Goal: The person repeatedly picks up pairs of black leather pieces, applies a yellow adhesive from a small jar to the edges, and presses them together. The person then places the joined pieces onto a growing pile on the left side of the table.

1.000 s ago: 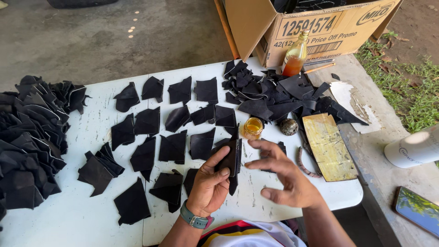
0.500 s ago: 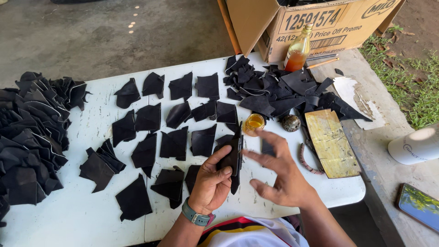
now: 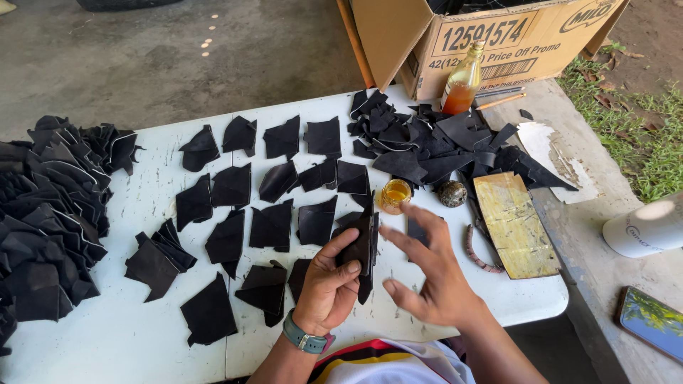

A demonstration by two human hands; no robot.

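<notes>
Black leather-like cut piece (image 3: 361, 245) sits clamped in our left hand (image 3: 327, 288), thumb over its face and fingers curled behind, held upright just above the white table (image 3: 128, 341) near its front edge. Our right hand (image 3: 427, 274) is beside it, fingers spread apart and holding nothing, index finger reaching close to the piece's right edge; we cannot tell if it touches. A grey-green watch (image 3: 306, 340) is on the left wrist. Just beyond the held piece stands a small open jar of amber liquid (image 3: 395, 195), and right of that a round dark mottled ball (image 3: 452, 193). A yellowish stained board (image 3: 514, 222) lies flat to the right, with a curved reddish-brown strip (image 3: 475, 250) between it and our right hand. Single black pieces are laid out in rough rows (image 3: 270, 181) across the table middle, apart from each other. A big heap of black pieces (image 3: 50, 220) fills the left end, a smaller pile (image 3: 434, 142) the far right. Behind it, a glass bottle with orange liquid (image 3: 462, 82) stands against a cardboard box (image 3: 491, 35). Off the table on the right: a white roll (image 3: 647, 227) and a phone (image 3: 651, 320).
</notes>
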